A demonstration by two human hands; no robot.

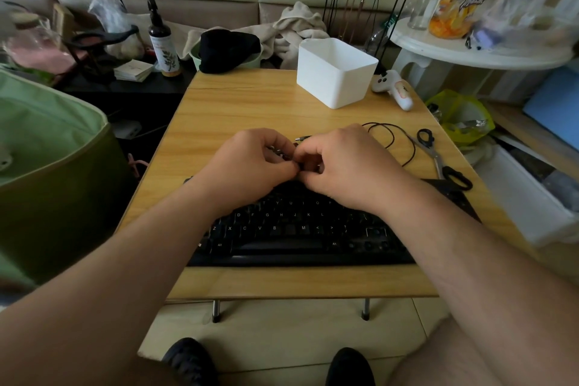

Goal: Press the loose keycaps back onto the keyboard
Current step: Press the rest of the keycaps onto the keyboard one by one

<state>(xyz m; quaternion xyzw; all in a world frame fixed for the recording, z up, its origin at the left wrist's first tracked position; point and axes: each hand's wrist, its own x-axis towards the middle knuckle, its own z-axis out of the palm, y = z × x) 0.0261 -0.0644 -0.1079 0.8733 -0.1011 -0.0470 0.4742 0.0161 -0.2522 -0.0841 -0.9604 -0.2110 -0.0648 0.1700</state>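
Both hands meet over the far rows of the black keyboard (297, 226) on the wooden table (250, 103), left hand (250, 163) and right hand (341, 163) curled fingertip to fingertip, apparently pinching a small dark keycap (299, 163) to line it up, though the grip itself is hidden.

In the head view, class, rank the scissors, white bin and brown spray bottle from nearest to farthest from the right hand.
From the right hand:
1. Scissors, on the table to its right.
2. White bin, behind it at the table's far side.
3. Brown spray bottle, off the table, far back left.
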